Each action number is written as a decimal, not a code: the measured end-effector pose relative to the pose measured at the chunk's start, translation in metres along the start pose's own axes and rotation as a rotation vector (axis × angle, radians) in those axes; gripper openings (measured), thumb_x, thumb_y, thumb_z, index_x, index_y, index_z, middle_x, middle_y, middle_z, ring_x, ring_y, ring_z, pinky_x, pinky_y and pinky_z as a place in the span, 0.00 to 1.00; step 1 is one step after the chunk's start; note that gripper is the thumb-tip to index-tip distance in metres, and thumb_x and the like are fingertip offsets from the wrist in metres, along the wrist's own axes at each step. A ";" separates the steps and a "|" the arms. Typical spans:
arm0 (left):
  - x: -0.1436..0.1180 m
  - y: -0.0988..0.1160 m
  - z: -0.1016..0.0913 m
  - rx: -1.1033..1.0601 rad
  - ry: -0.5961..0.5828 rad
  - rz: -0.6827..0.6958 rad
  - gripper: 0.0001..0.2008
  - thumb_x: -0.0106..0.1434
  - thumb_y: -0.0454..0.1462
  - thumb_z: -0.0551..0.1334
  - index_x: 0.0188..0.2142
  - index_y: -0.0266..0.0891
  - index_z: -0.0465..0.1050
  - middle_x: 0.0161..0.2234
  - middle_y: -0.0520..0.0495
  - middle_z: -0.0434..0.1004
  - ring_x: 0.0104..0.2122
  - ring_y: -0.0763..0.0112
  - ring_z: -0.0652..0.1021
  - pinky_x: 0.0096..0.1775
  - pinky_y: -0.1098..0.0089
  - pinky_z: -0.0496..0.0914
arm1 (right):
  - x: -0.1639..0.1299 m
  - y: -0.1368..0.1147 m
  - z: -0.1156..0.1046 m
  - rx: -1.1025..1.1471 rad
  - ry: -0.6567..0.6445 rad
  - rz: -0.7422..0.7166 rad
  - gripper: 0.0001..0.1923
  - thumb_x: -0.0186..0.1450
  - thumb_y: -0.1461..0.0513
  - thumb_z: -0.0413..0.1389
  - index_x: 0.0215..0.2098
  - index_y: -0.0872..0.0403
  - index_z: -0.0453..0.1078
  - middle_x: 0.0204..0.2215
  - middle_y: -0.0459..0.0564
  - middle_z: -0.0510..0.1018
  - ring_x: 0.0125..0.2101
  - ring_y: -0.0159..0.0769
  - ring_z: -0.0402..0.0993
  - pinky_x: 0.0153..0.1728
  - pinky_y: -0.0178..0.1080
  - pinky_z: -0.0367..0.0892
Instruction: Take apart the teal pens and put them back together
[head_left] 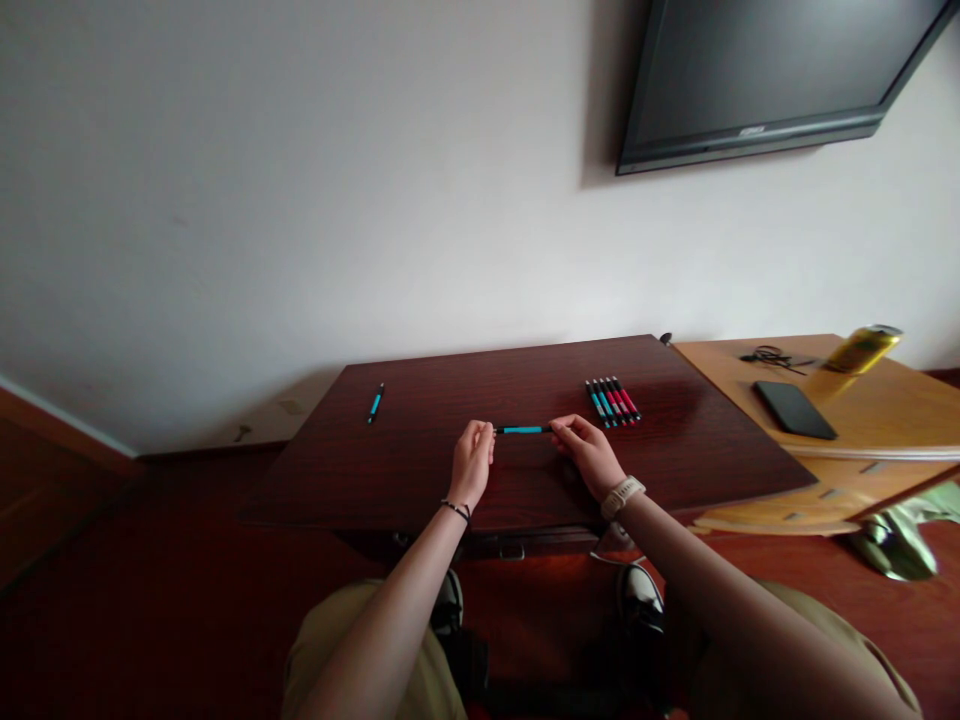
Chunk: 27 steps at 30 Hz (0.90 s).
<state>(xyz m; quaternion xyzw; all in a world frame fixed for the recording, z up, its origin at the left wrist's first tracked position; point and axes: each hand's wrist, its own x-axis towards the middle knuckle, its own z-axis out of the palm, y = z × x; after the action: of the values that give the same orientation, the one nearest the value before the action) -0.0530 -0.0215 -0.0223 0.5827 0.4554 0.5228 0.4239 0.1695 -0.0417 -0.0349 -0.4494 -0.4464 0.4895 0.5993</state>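
Note:
Stretched level between my two hands is a blue and black pen (523, 430), held over the dark wooden table (450, 385). My left hand (472, 462) pinches its left end. At the other end, the fingers of my right hand (589, 455) are closed on it. Just beyond my right hand lies a row of several pens (613, 401), blue ones on the left and red ones on the right. Another blue and black pen (376, 403) rests alone toward the table's left side.
A lighter wooden cabinet (900, 400) adjoins the table on the right. On it are a black phone (795, 410), a dark cable (772, 357) and a yellow can (862, 350). A television (772, 80) hangs on the wall above.

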 end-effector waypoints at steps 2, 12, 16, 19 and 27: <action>0.000 0.001 -0.001 0.035 0.002 0.016 0.16 0.71 0.50 0.59 0.37 0.41 0.68 0.25 0.55 0.65 0.23 0.75 0.67 0.26 0.74 0.62 | 0.000 0.000 0.000 -0.007 -0.003 0.002 0.23 0.62 0.41 0.67 0.38 0.50 0.75 0.30 0.46 0.77 0.30 0.35 0.69 0.32 0.37 0.64; 0.000 -0.002 -0.002 0.094 0.028 0.029 0.16 0.71 0.51 0.58 0.36 0.41 0.69 0.24 0.55 0.66 0.23 0.74 0.68 0.28 0.73 0.62 | 0.000 -0.001 0.001 -0.007 -0.001 0.000 0.23 0.61 0.41 0.67 0.38 0.50 0.76 0.30 0.45 0.76 0.30 0.34 0.69 0.33 0.37 0.65; 0.000 -0.002 -0.002 0.060 0.012 0.036 0.17 0.72 0.51 0.57 0.38 0.41 0.69 0.26 0.54 0.67 0.24 0.75 0.68 0.28 0.73 0.63 | 0.000 -0.001 0.001 -0.009 0.007 0.001 0.23 0.61 0.41 0.67 0.38 0.50 0.76 0.30 0.45 0.77 0.30 0.34 0.70 0.33 0.37 0.65; -0.001 -0.002 -0.003 0.067 -0.011 0.047 0.15 0.72 0.50 0.58 0.40 0.41 0.69 0.26 0.54 0.68 0.26 0.74 0.70 0.30 0.73 0.63 | 0.000 -0.001 0.001 -0.014 0.010 -0.003 0.23 0.61 0.41 0.67 0.38 0.50 0.76 0.30 0.46 0.77 0.31 0.35 0.70 0.33 0.37 0.65; 0.000 0.001 -0.002 0.089 0.013 0.044 0.16 0.72 0.50 0.58 0.37 0.41 0.69 0.26 0.54 0.68 0.25 0.73 0.69 0.30 0.72 0.64 | -0.001 -0.002 0.001 0.003 0.004 0.004 0.22 0.61 0.42 0.67 0.38 0.50 0.76 0.30 0.46 0.77 0.31 0.35 0.70 0.33 0.37 0.65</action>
<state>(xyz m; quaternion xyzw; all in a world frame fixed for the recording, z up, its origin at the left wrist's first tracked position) -0.0546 -0.0221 -0.0216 0.6077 0.4680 0.5149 0.3828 0.1688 -0.0430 -0.0331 -0.4503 -0.4437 0.4904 0.5999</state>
